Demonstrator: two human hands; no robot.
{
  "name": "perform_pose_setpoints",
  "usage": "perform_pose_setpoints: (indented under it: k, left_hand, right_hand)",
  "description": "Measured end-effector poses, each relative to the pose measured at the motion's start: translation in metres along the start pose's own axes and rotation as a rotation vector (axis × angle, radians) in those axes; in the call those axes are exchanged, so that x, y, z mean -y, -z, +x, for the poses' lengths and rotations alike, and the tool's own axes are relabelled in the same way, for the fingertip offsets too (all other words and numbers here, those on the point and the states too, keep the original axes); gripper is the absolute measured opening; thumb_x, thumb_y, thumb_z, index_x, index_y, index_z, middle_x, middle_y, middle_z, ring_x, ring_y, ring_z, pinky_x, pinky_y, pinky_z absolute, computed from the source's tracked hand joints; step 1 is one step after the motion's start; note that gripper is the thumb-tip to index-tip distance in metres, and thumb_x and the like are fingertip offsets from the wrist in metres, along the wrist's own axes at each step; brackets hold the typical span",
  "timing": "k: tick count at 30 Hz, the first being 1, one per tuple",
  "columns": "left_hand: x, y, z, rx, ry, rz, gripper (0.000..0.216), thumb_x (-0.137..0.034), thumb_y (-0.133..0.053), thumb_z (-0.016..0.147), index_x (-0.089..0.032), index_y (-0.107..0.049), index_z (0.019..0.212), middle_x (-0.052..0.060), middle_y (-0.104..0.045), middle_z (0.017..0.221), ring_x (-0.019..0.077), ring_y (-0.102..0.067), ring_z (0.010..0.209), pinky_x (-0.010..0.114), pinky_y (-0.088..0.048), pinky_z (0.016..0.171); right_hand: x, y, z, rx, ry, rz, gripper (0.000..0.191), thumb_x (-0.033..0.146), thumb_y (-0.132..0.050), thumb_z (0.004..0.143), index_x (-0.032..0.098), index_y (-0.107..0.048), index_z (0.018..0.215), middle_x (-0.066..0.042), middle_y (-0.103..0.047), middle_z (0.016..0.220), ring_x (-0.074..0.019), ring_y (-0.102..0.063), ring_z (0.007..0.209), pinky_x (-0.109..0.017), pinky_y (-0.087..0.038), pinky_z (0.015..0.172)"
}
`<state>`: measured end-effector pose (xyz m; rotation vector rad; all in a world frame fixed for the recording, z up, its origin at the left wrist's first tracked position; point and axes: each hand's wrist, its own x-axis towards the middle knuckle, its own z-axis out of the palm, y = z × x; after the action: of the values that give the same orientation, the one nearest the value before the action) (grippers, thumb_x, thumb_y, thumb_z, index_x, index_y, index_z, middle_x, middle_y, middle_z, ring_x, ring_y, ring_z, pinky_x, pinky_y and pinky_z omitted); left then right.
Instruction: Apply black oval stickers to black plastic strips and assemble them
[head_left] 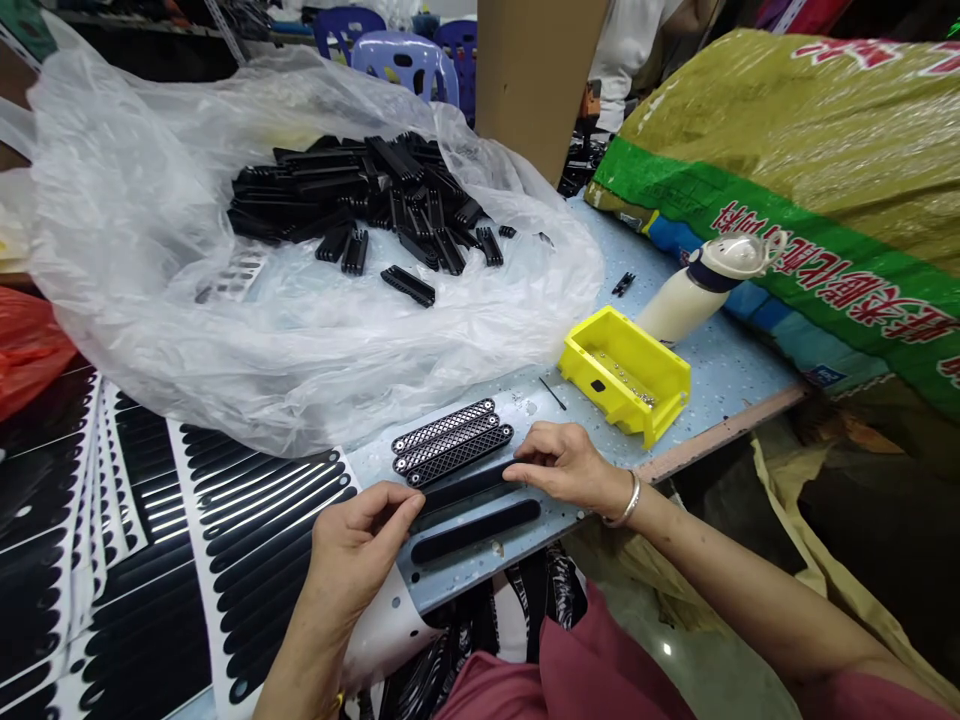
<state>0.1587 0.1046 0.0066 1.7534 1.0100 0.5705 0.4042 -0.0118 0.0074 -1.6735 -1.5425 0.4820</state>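
I judge the work to be partway along: one black strip (pixel 466 494) is in hand above or on the bench (pixel 750 370), and a second strip (pixel 475 531) lies loose on the near side of it, close to the edge. Just beyond the held strip, three lattice pieces (pixel 454 441) lie side by side, touching or nearly so. Plenty looks left to handle, since I see a large heap of black pieces (pixel 322 190) on the crumpled plastic sheet (pixel 480 345), with a few scattered in front of the heap, and the printed sheets (pixel 274 560) to the left carry row upon row of dark strips.

I have the left hand (pixel 375 520) pinched together, thumb and forefinger closed on the left end of the black strip. The right hand (pixel 551 465) is pinched too, its thumb and fingertips clamped on the far right end, so the strip spans the gap between the two hands at a slight slant, right end farther from the body. From this angle I can't tell whether the strip rests flat on the bench or is held just clear of it.

Beyond the right hand I find a thin dark rod (pixel 553 393) and a yellow bin (pixel 616 403) with small shiny bits (pixel 643 397) inside; a cream bottle (pixel 686 300) stands behind the bin.
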Motion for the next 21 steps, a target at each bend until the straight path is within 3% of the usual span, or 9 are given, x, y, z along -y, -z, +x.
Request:
perform_pose_setpoints:
  k: [4,9,11,15,18,21]
  left_hand:
    - [0.003,0.001,0.000,0.019,-0.011,0.030,0.023,-0.041,-0.069,0.076,-0.019,-0.074,0.071,0.001,-0.068,0.063,0.0126,-0.056,0.053,0.021,-0.047,0.050]
    - [0.002,0.000,0.001,0.007,-0.023,0.021,0.023,-0.041,-0.068,0.077,-0.018,-0.074,0.072,0.001,-0.068,0.064,0.0127,-0.056,0.053,0.021,-0.046,0.049]
    - [0.002,-0.001,0.001,0.003,-0.036,0.018,0.022,-0.040,-0.069,0.076,-0.019,-0.074,0.071,0.001,-0.068,0.064,0.0128,-0.057,0.053,0.021,-0.047,0.050]
    - [-0.001,0.000,0.001,-0.004,-0.065,0.019,0.020,-0.038,-0.069,0.075,-0.019,-0.073,0.070,0.001,-0.068,0.062,0.0126,-0.057,0.052,0.021,-0.047,0.050]
    - [-0.003,-0.001,0.000,-0.004,-0.072,0.006,0.020,-0.037,-0.069,0.076,-0.018,-0.073,0.070,0.001,-0.068,0.063,0.0126,-0.056,0.052,0.021,-0.047,0.050]
    - [-0.002,-0.001,-0.001,0.005,-0.066,-0.002,0.021,-0.037,-0.068,0.077,-0.018,-0.073,0.071,0.001,-0.068,0.064,0.0131,-0.057,0.055,0.021,-0.047,0.051]
  right_hand:
    - [-0.002,-0.007,0.008,0.016,0.038,-0.065,0.042,0.037,-0.058,0.091,0.017,-0.050,0.055,0.001,-0.050,0.057,-0.0088,-0.045,0.053,-0.023,-0.034,0.053]
    - [-0.003,-0.013,0.009,-0.040,0.013,-0.149,0.047,0.035,-0.050,0.092,0.020,-0.033,0.052,0.002,-0.043,0.054,-0.0092,-0.037,0.052,-0.026,-0.031,0.054]
    - [-0.001,-0.008,0.008,-0.037,-0.027,-0.105,0.047,0.035,-0.048,0.094,0.020,-0.036,0.051,0.002,-0.044,0.054,-0.0092,-0.039,0.052,-0.025,-0.033,0.055]
    - [0.007,0.006,0.003,0.015,-0.113,0.030,0.039,0.035,-0.047,0.096,0.016,-0.062,0.066,-0.001,-0.059,0.061,-0.0110,-0.053,0.057,-0.024,-0.041,0.059]
    - [0.015,0.004,0.000,-0.012,-0.067,-0.046,0.028,0.043,-0.067,0.084,0.015,-0.071,0.082,-0.004,-0.066,0.071,-0.0147,-0.059,0.064,-0.026,-0.044,0.061]
    - [0.020,-0.009,0.000,-0.020,-0.021,-0.142,0.034,0.048,-0.079,0.072,0.016,-0.072,0.081,-0.006,-0.068,0.076,-0.0184,-0.061,0.072,-0.030,-0.047,0.068]
